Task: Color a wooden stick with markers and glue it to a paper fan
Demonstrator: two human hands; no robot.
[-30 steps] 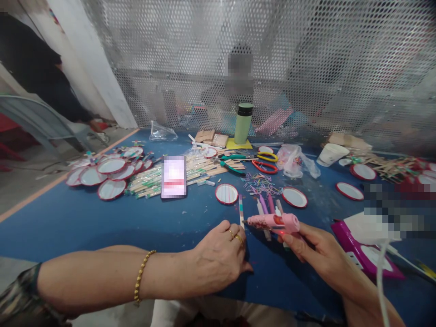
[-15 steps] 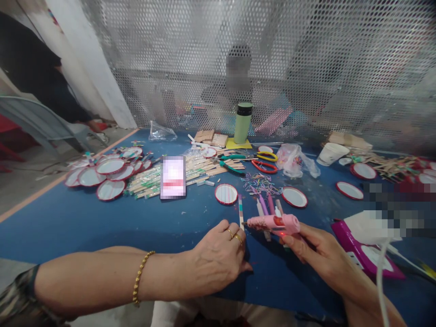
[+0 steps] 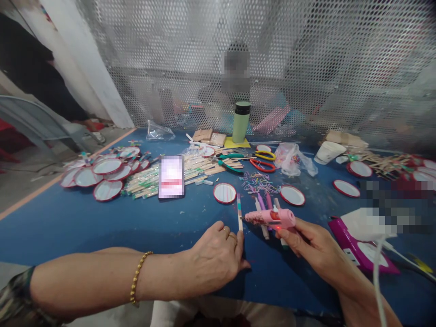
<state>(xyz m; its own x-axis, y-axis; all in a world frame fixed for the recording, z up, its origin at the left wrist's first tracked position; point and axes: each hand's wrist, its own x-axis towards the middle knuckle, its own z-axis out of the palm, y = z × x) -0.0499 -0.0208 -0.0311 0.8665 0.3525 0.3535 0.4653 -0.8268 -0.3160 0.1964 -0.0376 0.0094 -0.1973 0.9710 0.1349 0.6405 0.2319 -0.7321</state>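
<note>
A pink hot glue gun is gripped in my right hand, its red light on and its nozzle pointing left. The nozzle tip is at a slim wooden stick with purple and teal bands near its far end. My left hand, with gold rings, is closed on the near end of that stick at the table. Its fingertips are partly hidden. Beyond the stick lie two round white discs with red rims, one left and one right. Several marker pens lie partly behind the glue gun.
Red-rimmed discs are heaped at left beside wooden sticks and a phone. Pliers, red-handled scissors, a green flask and a paper cup stand or lie farther back. A purple power strip and white cable are at right.
The glue gun's nozzle has shifted slightly nearer along the stick. My left fingers have shifted a little at the stick's near end. The whole view has moved slightly.
</note>
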